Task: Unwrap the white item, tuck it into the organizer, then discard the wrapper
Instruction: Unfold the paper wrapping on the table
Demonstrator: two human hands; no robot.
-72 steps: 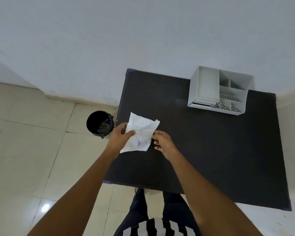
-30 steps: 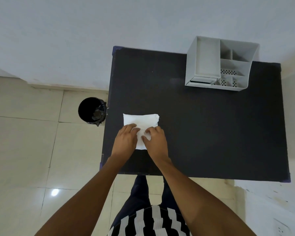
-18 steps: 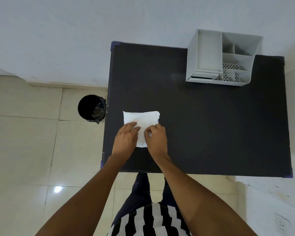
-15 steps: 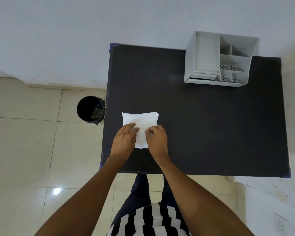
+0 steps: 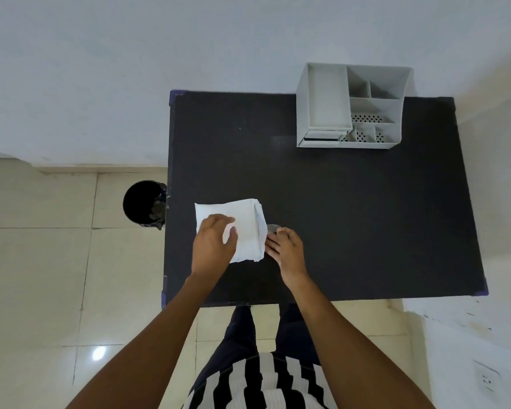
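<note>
A white, soft, wrapped item (image 5: 245, 222) lies flat on the black table (image 5: 351, 216) near its front left. My left hand (image 5: 214, 246) lies over its near-left part, fingers curled down and thumb pressed on top. My right hand (image 5: 286, 249) is at the item's right edge. Its fingertips pinch there, where the wrapper stands up in a thin fold and a small grey flap shows. The white organizer (image 5: 302, 107), with one tall slot and several small compartments, stands at the table's far right and holds nothing that I can see.
A black round bin (image 5: 127, 211) stands on the tiled floor against the table's left edge, level with the item. A white wall runs behind the table. A wall socket (image 5: 487, 379) is low on the right. My legs are at the table's front edge.
My hands, held together at the item's near edge, have moved apart. The left one now covers the left part and the right one has shifted to the right edge, which has lifted.
</note>
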